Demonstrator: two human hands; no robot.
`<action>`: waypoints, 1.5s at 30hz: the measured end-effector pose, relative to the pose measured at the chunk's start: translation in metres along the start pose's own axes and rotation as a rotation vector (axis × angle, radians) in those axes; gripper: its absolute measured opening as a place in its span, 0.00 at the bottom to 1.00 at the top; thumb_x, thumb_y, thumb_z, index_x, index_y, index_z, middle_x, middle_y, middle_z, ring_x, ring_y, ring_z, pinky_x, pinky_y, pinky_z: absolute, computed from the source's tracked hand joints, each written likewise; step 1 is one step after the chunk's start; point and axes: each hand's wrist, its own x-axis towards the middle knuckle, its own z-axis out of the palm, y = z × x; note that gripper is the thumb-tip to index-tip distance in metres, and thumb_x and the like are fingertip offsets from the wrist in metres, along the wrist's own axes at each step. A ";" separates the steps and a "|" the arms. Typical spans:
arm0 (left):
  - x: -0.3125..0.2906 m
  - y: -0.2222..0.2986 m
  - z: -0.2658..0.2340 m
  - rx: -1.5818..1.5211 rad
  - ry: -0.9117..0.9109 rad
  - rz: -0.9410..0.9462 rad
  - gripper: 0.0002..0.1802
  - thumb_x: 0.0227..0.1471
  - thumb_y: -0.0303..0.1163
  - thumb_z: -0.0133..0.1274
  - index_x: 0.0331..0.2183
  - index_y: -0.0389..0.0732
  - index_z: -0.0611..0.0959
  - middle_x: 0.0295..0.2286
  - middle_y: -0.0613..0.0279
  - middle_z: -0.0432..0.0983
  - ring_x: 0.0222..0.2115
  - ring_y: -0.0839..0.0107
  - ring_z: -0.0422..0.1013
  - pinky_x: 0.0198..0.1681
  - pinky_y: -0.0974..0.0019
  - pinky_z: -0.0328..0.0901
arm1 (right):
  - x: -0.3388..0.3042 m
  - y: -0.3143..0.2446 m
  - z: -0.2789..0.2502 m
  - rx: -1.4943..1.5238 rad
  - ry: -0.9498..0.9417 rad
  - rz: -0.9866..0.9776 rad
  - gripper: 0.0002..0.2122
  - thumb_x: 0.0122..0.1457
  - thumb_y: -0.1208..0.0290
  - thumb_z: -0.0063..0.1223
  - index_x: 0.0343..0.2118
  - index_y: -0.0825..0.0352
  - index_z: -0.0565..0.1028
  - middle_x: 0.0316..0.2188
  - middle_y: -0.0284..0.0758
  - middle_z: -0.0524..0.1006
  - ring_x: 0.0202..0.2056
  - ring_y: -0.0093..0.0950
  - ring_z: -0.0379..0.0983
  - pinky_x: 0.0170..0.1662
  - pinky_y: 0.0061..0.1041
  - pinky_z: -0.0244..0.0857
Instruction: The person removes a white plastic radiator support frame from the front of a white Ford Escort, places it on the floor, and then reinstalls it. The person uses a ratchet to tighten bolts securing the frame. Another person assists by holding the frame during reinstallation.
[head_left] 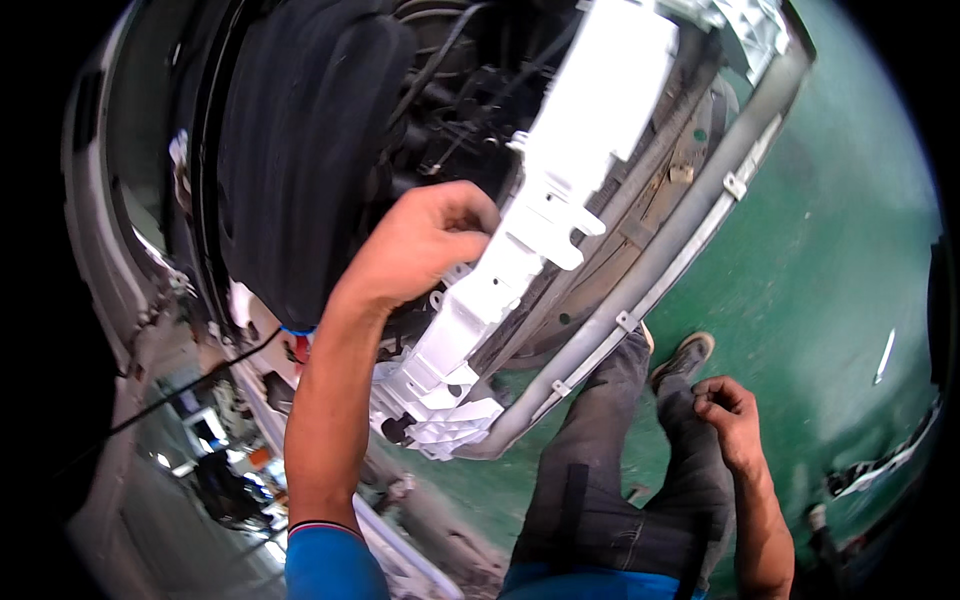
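A long white radiator support panel (545, 205) runs diagonally across the front of a car with its engine bay exposed. My left hand (425, 240) reaches over the bay to the panel's inner edge. Its fingers curl in toward the thumb, and whatever they pinch there is hidden. Low on the right, my right hand (732, 415) hangs in front of my leg, away from the car. Thumb and fingers are pressed together on it; anything between them is too small to make out.
A grey bumper beam (640, 305) curves along the car's front, between the panel and my legs. A black cover (300, 150) lies left of the engine parts (470, 110). A black cord (200, 375) stretches at left. On the green floor (800, 270) lies a thin white strip (885, 356).
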 end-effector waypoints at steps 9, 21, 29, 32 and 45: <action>-0.036 -0.059 -0.013 -0.112 0.200 0.100 0.14 0.56 0.24 0.54 0.44 0.31 0.81 0.40 0.56 0.78 0.40 0.70 0.74 0.45 0.66 0.68 | 0.023 -0.191 0.088 -0.462 0.002 -0.501 0.08 0.52 0.82 0.53 0.36 0.73 0.75 0.31 0.36 0.73 0.33 0.26 0.69 0.39 0.22 0.63; -0.040 -0.069 -0.023 -0.218 0.196 0.102 0.14 0.48 0.18 0.58 0.40 0.32 0.84 0.37 0.52 0.75 0.33 0.64 0.76 0.36 0.65 0.70 | 0.116 -0.311 0.193 -1.507 -0.152 -1.121 0.13 0.47 0.77 0.60 0.38 0.69 0.78 0.34 0.42 0.79 0.39 0.38 0.77 0.50 0.43 0.68; -0.045 -0.088 -0.025 -0.242 0.152 0.040 0.16 0.45 0.19 0.59 0.40 0.34 0.85 0.34 0.51 0.77 0.31 0.64 0.76 0.33 0.65 0.70 | 0.130 -0.336 0.196 -1.685 -0.376 -0.856 0.16 0.45 0.74 0.61 0.40 0.69 0.78 0.31 0.42 0.78 0.34 0.38 0.77 0.40 0.36 0.71; -0.038 -0.084 -0.029 -0.236 0.251 0.107 0.14 0.43 0.19 0.60 0.37 0.36 0.86 0.35 0.53 0.78 0.33 0.63 0.76 0.36 0.65 0.70 | 0.135 -0.336 0.194 -1.650 -0.311 -0.926 0.16 0.44 0.74 0.62 0.39 0.67 0.79 0.30 0.40 0.78 0.33 0.36 0.77 0.37 0.34 0.72; 0.006 -0.040 -0.009 -0.091 -0.107 0.297 0.20 0.45 0.35 0.66 0.41 0.38 0.83 0.40 0.61 0.77 0.44 0.61 0.69 0.49 0.57 0.61 | 0.106 -0.338 0.158 -1.228 -0.217 -0.983 0.16 0.41 0.80 0.60 0.38 0.67 0.77 0.30 0.42 0.78 0.32 0.38 0.77 0.45 0.41 0.71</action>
